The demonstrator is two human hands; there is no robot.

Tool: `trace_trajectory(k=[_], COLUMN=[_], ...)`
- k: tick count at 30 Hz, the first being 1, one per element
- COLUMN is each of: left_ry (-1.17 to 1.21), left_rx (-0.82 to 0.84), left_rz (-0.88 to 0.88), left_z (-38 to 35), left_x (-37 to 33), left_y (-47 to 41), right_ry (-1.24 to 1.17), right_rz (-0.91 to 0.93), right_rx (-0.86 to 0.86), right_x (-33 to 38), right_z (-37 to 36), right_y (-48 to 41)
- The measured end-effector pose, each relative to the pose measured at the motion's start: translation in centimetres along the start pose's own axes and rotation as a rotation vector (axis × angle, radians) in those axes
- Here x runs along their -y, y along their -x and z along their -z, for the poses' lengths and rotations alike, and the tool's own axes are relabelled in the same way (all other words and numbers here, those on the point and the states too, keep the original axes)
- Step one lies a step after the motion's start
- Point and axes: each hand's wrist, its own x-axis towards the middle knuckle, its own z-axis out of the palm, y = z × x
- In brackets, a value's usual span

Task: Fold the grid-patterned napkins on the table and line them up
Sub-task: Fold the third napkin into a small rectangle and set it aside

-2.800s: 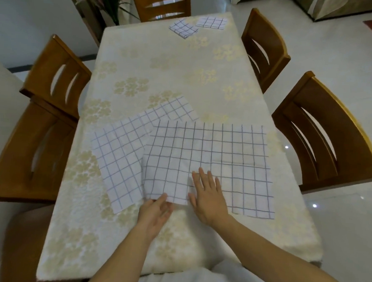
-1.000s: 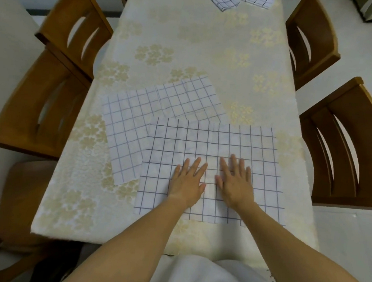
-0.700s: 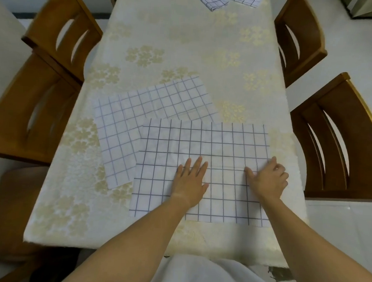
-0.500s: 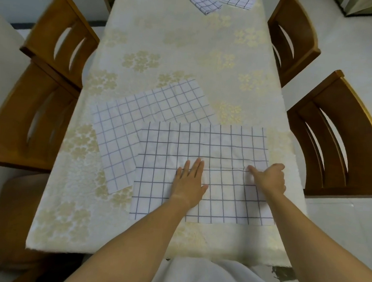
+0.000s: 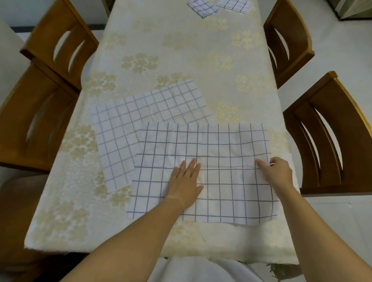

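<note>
Dining table [image 5: 186, 42] with cream floral tablecloth carries everything; four wooden chairs [image 5: 337, 137] stand along its long sides. Large unfolded grid napkin [image 5: 224, 143] lies flat at the near edge, toward the right corner. Second unfolded grid napkin [image 5: 125, 124] sits tilted beside it toward the left edge, partly tucked beneath it. Two small folded grid napkins [image 5: 202, 7] lie near the far edge, right of centre, corners nearly touching. Left hand [image 5: 185, 182] presses flat on the large napkin, fingers spread. Right hand [image 5: 277, 171] pinches that napkin's right edge, thumb and fingers closed on the cloth.
</note>
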Motion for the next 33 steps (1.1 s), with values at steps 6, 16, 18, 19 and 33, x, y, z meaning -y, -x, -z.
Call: trace_trajectory(k=[6, 16, 18, 19, 33], left_ry=[0.006, 0.003, 0.012, 0.016, 1.015], left_rx=[0.037, 0.027, 0.023, 0.025, -0.171], left_rz=[0.007, -0.009, -0.016, -0.02, 0.089], left_z=[-0.1, 0.3, 0.3, 0.3, 5.0], left_x=[0.1, 0.4, 0.6, 0.7, 1.5], left_y=[0.0, 0.2, 0.2, 0.2, 1.6], right_ry=[-0.061, -0.357, -0.328, -0.302, -0.386], right_rz=[0.111, 0.211, 0.238, 0.262, 0.347], right_rx=[0.06, 0.331, 0.328, 0.316, 0.416], right_x=[1.2, 9.9, 11.1, 11.5, 15.6], right_z=[1.9, 4.6, 4.3, 4.0, -2.4], right_y=[1.4, 5.8, 6.6, 7.0, 10.8])
